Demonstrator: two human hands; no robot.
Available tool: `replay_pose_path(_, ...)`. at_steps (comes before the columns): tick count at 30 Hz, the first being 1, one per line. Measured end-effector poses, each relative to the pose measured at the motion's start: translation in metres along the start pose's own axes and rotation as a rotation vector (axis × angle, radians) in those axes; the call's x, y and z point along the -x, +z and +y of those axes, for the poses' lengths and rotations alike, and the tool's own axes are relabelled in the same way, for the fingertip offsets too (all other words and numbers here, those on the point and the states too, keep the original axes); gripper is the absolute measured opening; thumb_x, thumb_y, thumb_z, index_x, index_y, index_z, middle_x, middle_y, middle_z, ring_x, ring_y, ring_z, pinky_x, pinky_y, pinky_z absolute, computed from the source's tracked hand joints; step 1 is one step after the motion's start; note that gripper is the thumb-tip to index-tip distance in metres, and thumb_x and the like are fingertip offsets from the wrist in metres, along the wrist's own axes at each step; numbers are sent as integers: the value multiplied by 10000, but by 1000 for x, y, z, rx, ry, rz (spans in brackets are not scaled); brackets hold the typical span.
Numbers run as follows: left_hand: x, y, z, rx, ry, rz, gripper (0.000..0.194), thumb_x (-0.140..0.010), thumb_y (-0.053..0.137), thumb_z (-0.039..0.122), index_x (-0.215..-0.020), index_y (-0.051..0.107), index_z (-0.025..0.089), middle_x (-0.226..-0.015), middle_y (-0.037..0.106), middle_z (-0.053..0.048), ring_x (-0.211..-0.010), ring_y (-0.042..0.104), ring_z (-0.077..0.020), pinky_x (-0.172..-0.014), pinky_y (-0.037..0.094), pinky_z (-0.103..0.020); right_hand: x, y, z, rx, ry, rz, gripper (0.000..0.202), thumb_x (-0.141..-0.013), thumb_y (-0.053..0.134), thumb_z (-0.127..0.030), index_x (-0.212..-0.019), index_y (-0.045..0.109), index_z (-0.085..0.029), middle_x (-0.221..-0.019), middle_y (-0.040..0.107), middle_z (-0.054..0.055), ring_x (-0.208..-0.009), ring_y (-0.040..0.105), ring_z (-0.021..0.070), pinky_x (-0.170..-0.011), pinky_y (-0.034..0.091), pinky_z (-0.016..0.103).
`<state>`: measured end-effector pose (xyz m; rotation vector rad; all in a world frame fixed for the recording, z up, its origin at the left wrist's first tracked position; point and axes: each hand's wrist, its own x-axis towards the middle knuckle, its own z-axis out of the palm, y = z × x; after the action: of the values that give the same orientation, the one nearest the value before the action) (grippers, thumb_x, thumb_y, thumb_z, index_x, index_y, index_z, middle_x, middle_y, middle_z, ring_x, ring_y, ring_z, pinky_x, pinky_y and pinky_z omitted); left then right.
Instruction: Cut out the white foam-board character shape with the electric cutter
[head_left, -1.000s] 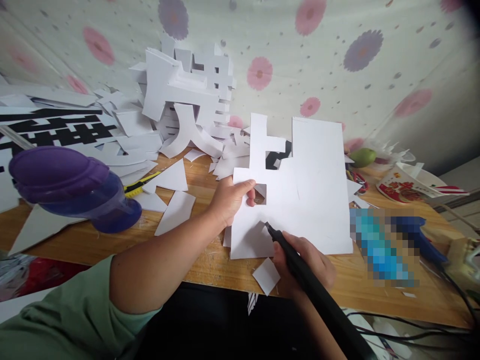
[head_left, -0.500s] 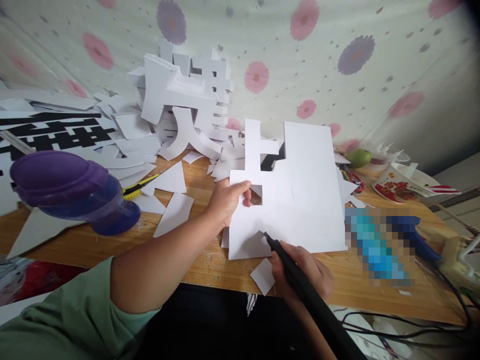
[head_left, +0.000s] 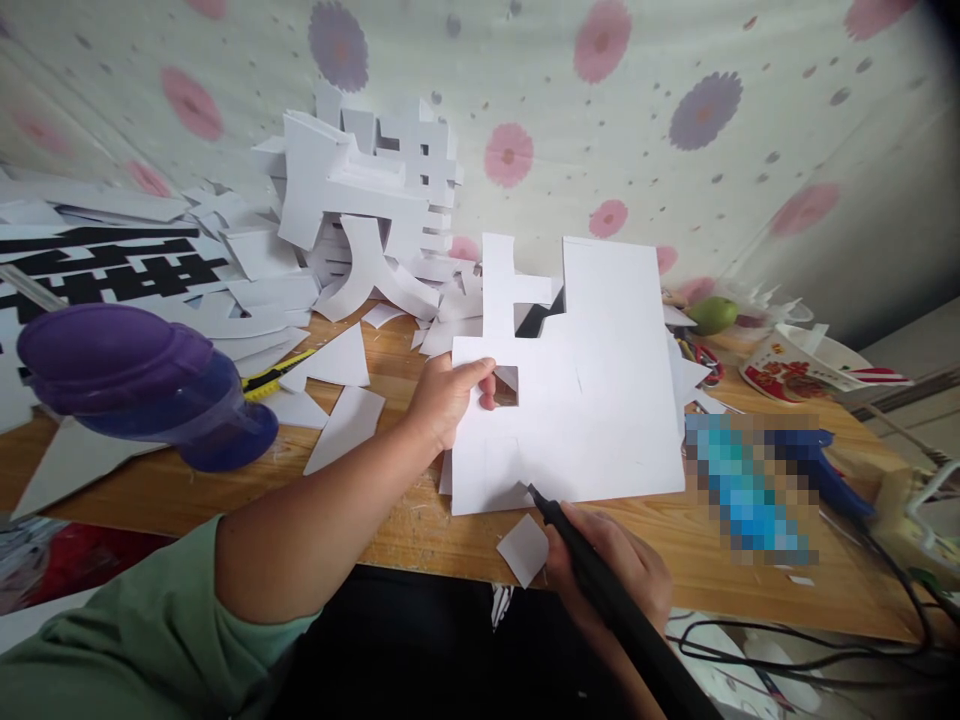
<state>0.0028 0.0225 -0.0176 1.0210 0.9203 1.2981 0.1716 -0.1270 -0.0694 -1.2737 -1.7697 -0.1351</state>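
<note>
A white board [head_left: 592,400] with a notched outline and a square hole lies near the table's front edge. My left hand [head_left: 444,398] grips its left side, thumb on top and a fingertip showing in the hole. My right hand [head_left: 619,555] is closed around a long black pen-shaped knife [head_left: 592,570]. Its thin tip touches or hovers just over the board's lower part; I cannot tell which. Faint lines run on the board near the tip. Below the board, a small white square offcut [head_left: 523,550] lies by my right hand.
White cut-out shapes [head_left: 360,190] are stacked at the back, with scraps around them. A purple-lidded blue container [head_left: 135,390] and a yellow cutter [head_left: 277,376] are on the left. To the right are a paper bowl [head_left: 795,365], a blue-handled tool [head_left: 825,470], a blurred patch and black cables [head_left: 810,655].
The knife tip has moved down toward the board's lower edge along with my right hand. A faint line now shows above it. My left hand keeps its hold; the whole view has shifted slightly.
</note>
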Motion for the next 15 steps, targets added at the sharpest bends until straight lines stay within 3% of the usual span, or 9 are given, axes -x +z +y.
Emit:
replay_pose_path(8, -12, -15, 11, 102, 8, 41, 186, -695, 709, 307, -627, 607, 168, -499, 525, 32, -433, 472, -105, -453, 408, -246, 12, -5, -2, -20, 105, 81, 135, -832, 639, -272, -962, 637, -236, -697, 716, -1, -579, 699, 181, -524, 576, 270)
replay_pose_path(11, -14, -18, 13, 134, 15, 39, 167, -684, 722, 306, -719, 640, 165, -530, 537, 45, -439, 473, -97, -467, 420, -244, 12, -14, 0, -40, 85, 78, 156, -836, 620, -298, -969, 650, -224, -756, 732, 28, -629, 724, 197, -556, 603, 274)
replay_pose_path(15, -11, -15, 14, 131, 6, 12, 152, -687, 723, 281, -697, 635, 158, -513, 542, 36, -435, 468, -98, -455, 410, -244, 0, -34, -13, -107, 44, 156, 111, -812, 648, -256, -922, 652, -242, -774, 732, 33, -672, 726, 198, -601, 612, 286)
